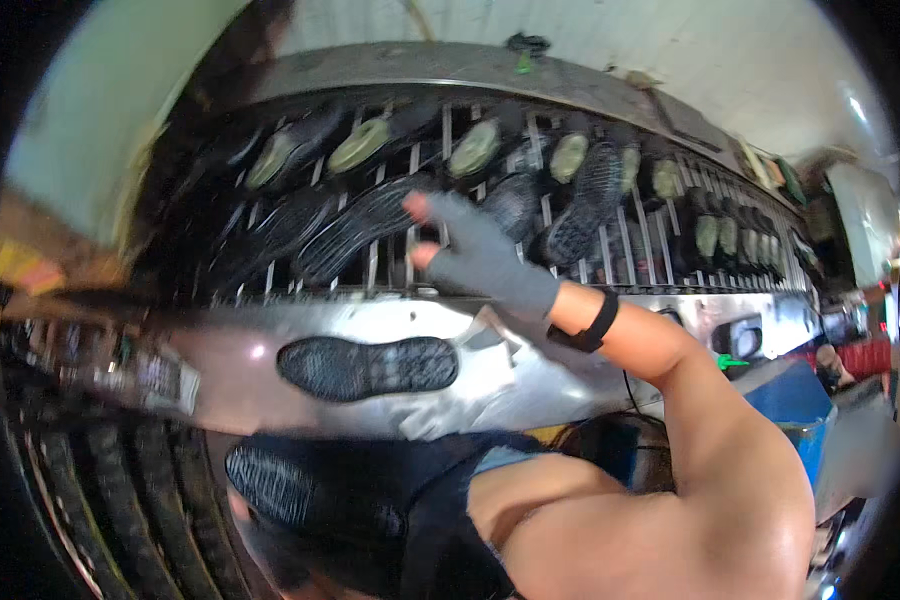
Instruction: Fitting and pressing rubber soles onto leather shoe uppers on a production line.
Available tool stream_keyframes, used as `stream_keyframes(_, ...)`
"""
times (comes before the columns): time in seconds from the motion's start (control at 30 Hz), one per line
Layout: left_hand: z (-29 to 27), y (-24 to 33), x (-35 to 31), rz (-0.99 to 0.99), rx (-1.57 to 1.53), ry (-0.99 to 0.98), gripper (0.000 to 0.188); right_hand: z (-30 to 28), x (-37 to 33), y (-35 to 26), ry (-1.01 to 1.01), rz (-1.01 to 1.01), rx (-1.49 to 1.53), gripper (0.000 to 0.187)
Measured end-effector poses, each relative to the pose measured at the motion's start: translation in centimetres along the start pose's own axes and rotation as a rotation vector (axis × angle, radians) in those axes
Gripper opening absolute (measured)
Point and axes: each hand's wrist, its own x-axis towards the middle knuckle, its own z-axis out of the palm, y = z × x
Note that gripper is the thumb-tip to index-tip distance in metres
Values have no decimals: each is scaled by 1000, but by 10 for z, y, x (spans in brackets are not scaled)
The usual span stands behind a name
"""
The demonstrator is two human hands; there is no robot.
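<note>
Shiny metal makes up the counter (225,345), which runs along the near edge of a slatted rack (447,130) carrying dark soles (585,205) and pale-faced pieces (362,145). Slats probably keep these spaced and in line. One counter sole (370,367) lies flat, perhaps put there for easy reach, beside white scraps (450,410). Over the rack hangs the right hand (485,250), in a grey fingerless glove, thumb and fingers spread well apart and gripping nothing that shows; blur hides whether they touch the rack sole (365,230) just beside them. At lower left, a near sole (270,485) hides most of the left hand (238,505), which seems to support it; whether those fingers are closed, I cannot tell.
</note>
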Motion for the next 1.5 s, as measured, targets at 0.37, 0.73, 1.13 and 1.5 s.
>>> stream_keyframes(0.37,-12,-80,-1,419,397,190,68,-351,-128,322,271,872,-153,47)
stream_keyframes(0.73,-28,-52,-6,740,804,367,56,-403,-39,286,631,707,149,41)
stream_keyframes(1.13,40,-34,10,382,-324,-50,69,28,-13,-117,-688,347,493,66)
stream_keyframes(1.5,-43,-35,8,624,-364,-562,80,133,-59,-250,-1197,750,1117,67)
